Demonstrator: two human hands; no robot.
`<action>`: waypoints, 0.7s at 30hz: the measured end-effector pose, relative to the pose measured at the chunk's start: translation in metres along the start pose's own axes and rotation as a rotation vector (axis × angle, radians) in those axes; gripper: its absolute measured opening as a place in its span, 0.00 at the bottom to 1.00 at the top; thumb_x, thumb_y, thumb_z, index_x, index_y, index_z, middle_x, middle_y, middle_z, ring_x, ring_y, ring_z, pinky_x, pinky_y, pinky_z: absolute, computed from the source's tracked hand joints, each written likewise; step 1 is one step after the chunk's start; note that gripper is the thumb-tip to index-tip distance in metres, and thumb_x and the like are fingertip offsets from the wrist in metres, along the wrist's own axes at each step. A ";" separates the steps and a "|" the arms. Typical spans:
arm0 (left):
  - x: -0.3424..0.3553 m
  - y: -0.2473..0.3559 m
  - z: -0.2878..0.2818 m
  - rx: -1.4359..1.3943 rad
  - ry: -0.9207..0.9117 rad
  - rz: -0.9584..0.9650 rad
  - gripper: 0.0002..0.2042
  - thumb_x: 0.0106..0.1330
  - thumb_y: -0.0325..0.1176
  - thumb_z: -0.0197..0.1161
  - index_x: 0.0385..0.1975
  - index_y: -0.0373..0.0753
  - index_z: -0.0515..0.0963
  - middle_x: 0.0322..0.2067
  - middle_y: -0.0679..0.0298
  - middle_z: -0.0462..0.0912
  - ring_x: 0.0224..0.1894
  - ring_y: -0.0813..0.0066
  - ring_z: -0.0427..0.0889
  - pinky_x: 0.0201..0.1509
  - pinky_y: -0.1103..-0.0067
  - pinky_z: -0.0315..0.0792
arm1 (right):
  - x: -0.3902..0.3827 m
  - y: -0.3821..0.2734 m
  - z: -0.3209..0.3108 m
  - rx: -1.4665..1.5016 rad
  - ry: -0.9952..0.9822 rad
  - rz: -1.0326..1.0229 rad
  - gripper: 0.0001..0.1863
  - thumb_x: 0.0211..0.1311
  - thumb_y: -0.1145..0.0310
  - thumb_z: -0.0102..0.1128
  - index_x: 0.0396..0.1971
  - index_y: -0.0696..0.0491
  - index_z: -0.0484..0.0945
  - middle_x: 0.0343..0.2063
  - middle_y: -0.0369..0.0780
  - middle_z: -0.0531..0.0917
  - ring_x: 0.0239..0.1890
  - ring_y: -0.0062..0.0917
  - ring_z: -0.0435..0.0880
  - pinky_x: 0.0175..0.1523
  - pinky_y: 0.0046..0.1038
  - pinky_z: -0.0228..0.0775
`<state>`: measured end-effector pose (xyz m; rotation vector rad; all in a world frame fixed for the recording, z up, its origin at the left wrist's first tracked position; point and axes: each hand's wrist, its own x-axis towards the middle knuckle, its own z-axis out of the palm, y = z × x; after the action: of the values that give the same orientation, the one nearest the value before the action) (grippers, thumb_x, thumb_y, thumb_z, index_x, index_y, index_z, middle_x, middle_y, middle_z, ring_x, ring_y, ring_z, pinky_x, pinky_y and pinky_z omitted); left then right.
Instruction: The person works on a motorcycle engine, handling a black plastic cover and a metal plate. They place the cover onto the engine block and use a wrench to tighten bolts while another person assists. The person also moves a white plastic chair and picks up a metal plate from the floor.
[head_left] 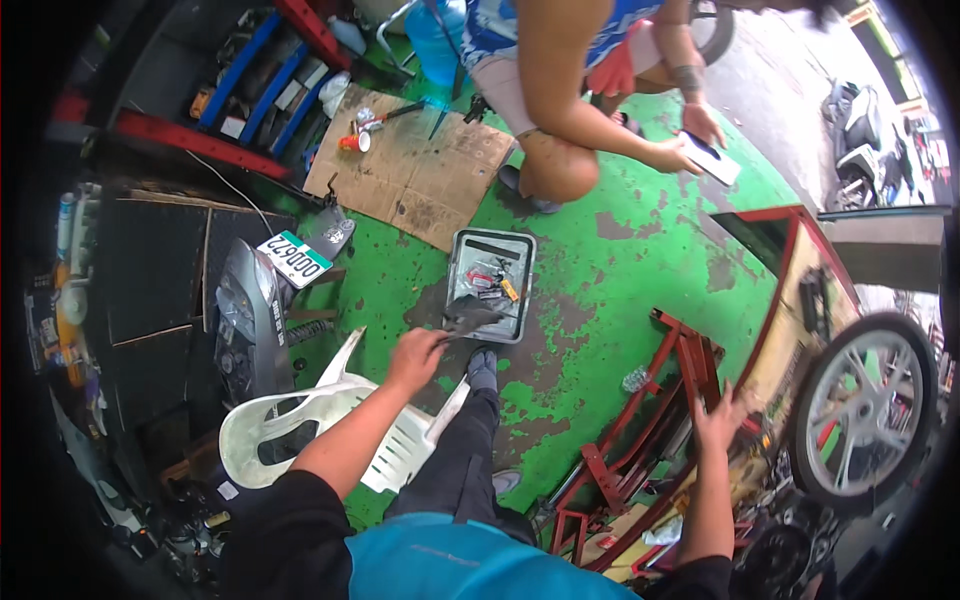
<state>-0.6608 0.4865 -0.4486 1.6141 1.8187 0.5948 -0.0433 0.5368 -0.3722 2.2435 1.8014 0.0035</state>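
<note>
My left hand [412, 362] is closed on one end of a dark, ragged-looking piece [472, 316]; its exact kind cannot be made out. That piece hangs over the near left corner of a grey rectangular tray [529, 262] on the floor. Inside the tray lie a black strip [493, 249], a small orange-yellow item [510, 290] and several small packets and parts. My right hand [718, 415] is stretched out to the right with fingers apart, holding nothing visible. It is beside a red metal frame [690, 350] and the edge of a cluttered workbench [775, 370].
A white plastic chair [255, 440] lies tipped at my left, near a grey motorcycle panel [245, 310]. Ahead, cardboard [420, 165] carries an orange cup [354, 143]. Another person crouches beyond the tray, holding a phone [710, 160]. A spoked wheel [862, 410] stands at right.
</note>
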 end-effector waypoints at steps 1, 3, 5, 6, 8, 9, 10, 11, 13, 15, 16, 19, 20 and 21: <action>-0.007 0.026 -0.005 -0.020 -0.088 0.105 0.10 0.67 0.28 0.65 0.46 0.39 0.83 0.40 0.57 0.86 0.46 0.56 0.83 0.51 0.66 0.76 | -0.005 0.006 -0.001 0.122 -0.029 0.025 0.50 0.50 0.47 0.75 0.74 0.49 0.65 0.76 0.64 0.49 0.80 0.59 0.45 0.81 0.57 0.37; -0.015 0.079 -0.010 -0.077 -0.164 0.190 0.11 0.66 0.27 0.65 0.47 0.39 0.84 0.40 0.57 0.86 0.47 0.56 0.83 0.52 0.66 0.76 | -0.015 -0.004 -0.034 0.243 -0.005 0.039 0.46 0.54 0.49 0.73 0.72 0.51 0.67 0.69 0.56 0.70 0.73 0.53 0.64 0.76 0.55 0.52; -0.027 0.135 0.001 -0.152 -0.257 0.304 0.11 0.65 0.25 0.65 0.47 0.39 0.84 0.41 0.57 0.86 0.48 0.56 0.84 0.54 0.66 0.76 | -0.043 -0.042 -0.095 0.878 0.131 0.050 0.30 0.61 0.58 0.69 0.61 0.55 0.78 0.57 0.51 0.82 0.61 0.45 0.80 0.66 0.41 0.70; -0.034 0.170 0.000 -0.195 -0.313 0.346 0.12 0.65 0.26 0.64 0.47 0.40 0.84 0.41 0.55 0.85 0.49 0.53 0.82 0.56 0.64 0.75 | -0.068 -0.046 -0.077 0.889 0.215 0.113 0.27 0.64 0.56 0.68 0.59 0.55 0.79 0.57 0.51 0.82 0.62 0.44 0.79 0.67 0.42 0.70; -0.056 0.229 -0.002 -0.190 -0.355 0.421 0.13 0.62 0.23 0.65 0.47 0.38 0.84 0.41 0.54 0.84 0.44 0.53 0.84 0.52 0.65 0.77 | -0.128 -0.066 -0.124 0.929 -0.041 0.163 0.32 0.67 0.46 0.65 0.62 0.55 0.78 0.58 0.54 0.81 0.64 0.48 0.77 0.69 0.44 0.69; -0.067 0.257 -0.001 -0.194 -0.357 0.506 0.13 0.62 0.22 0.65 0.46 0.37 0.84 0.40 0.53 0.84 0.42 0.56 0.85 0.49 0.69 0.78 | -0.165 -0.069 -0.154 0.918 -0.064 0.164 0.36 0.69 0.42 0.61 0.66 0.53 0.73 0.58 0.55 0.81 0.61 0.50 0.79 0.68 0.45 0.69; -0.080 0.290 -0.001 -0.225 -0.405 0.552 0.13 0.63 0.22 0.66 0.47 0.37 0.83 0.40 0.54 0.85 0.42 0.58 0.85 0.49 0.70 0.77 | -0.197 -0.067 -0.139 1.035 -0.036 0.205 0.36 0.71 0.42 0.58 0.68 0.54 0.70 0.58 0.55 0.80 0.60 0.48 0.80 0.67 0.43 0.70; -0.092 0.316 -0.003 -0.234 -0.435 0.575 0.13 0.63 0.22 0.66 0.49 0.36 0.82 0.39 0.55 0.85 0.42 0.61 0.86 0.48 0.72 0.77 | -0.230 -0.063 -0.122 1.168 -0.013 0.212 0.36 0.74 0.42 0.54 0.69 0.54 0.67 0.59 0.55 0.79 0.59 0.46 0.81 0.67 0.41 0.70; -0.120 0.352 0.007 -0.340 -0.547 0.478 0.16 0.64 0.23 0.67 0.52 0.36 0.80 0.39 0.55 0.87 0.43 0.64 0.87 0.48 0.72 0.78 | -0.291 -0.033 -0.139 1.505 -0.150 0.337 0.37 0.75 0.41 0.53 0.71 0.52 0.64 0.60 0.52 0.78 0.61 0.39 0.80 0.66 0.38 0.71; -0.152 0.379 0.008 -0.366 -0.637 0.461 0.19 0.64 0.24 0.68 0.55 0.36 0.78 0.40 0.56 0.88 0.44 0.66 0.88 0.48 0.72 0.78 | -0.346 -0.005 -0.144 1.735 -0.177 0.380 0.37 0.75 0.42 0.52 0.73 0.51 0.62 0.61 0.50 0.77 0.61 0.35 0.80 0.65 0.36 0.71; -0.162 0.395 0.008 -0.354 -0.670 0.490 0.20 0.64 0.25 0.68 0.56 0.36 0.77 0.40 0.56 0.88 0.45 0.66 0.89 0.48 0.71 0.78 | -0.371 0.011 -0.143 1.780 -0.147 0.374 0.36 0.76 0.44 0.53 0.73 0.51 0.61 0.61 0.49 0.77 0.61 0.34 0.79 0.64 0.35 0.71; -0.205 0.433 0.011 -0.328 -0.651 0.684 0.21 0.64 0.28 0.69 0.58 0.37 0.76 0.42 0.55 0.89 0.46 0.64 0.90 0.48 0.69 0.80 | -0.432 0.043 -0.139 1.784 0.038 0.218 0.36 0.76 0.48 0.51 0.76 0.51 0.58 0.61 0.49 0.78 0.55 0.31 0.82 0.61 0.38 0.71; -0.217 0.445 0.011 -0.342 -0.741 0.687 0.21 0.65 0.31 0.68 0.58 0.38 0.77 0.41 0.53 0.89 0.45 0.61 0.90 0.47 0.67 0.80 | -0.453 0.054 -0.118 1.736 0.092 0.223 0.34 0.74 0.55 0.56 0.73 0.54 0.61 0.60 0.49 0.77 0.53 0.32 0.82 0.59 0.36 0.73; -0.227 0.448 0.026 -0.309 -0.672 0.867 0.22 0.65 0.34 0.68 0.59 0.40 0.77 0.40 0.51 0.88 0.43 0.58 0.90 0.46 0.66 0.80 | -0.469 0.060 -0.118 1.630 0.121 0.287 0.32 0.70 0.59 0.61 0.68 0.56 0.65 0.55 0.47 0.80 0.51 0.31 0.83 0.58 0.35 0.74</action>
<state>-0.3152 0.3269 -0.1192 2.0111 0.4796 0.5490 -0.1127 0.0989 -0.1704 3.3881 1.5963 -1.8989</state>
